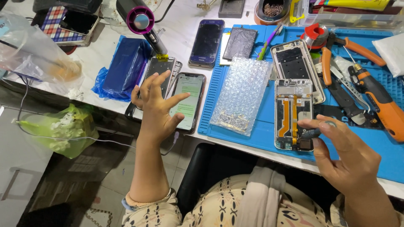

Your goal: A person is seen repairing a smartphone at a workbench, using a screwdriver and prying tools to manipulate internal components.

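My left hand (158,105) hovers with fingers spread over a lit smartphone (189,101) at the white table's front edge, its index finger pointing at the screen. My right hand (343,147) pinches a small dark screwdriver (310,133) whose tip rests at the bottom of an opened phone frame (293,113) with an orange ribbon cable, lying on the blue work mat (261,130).
A bubble-wrap bag (242,94), a second phone frame (296,67), a dark phone (206,42), a detached screen (240,42), orange pliers (336,50), an orange-handled tool (378,101), a hair dryer (145,25) and a blue bag (124,67) crowd the table. A green bag (63,128) hangs lower left.
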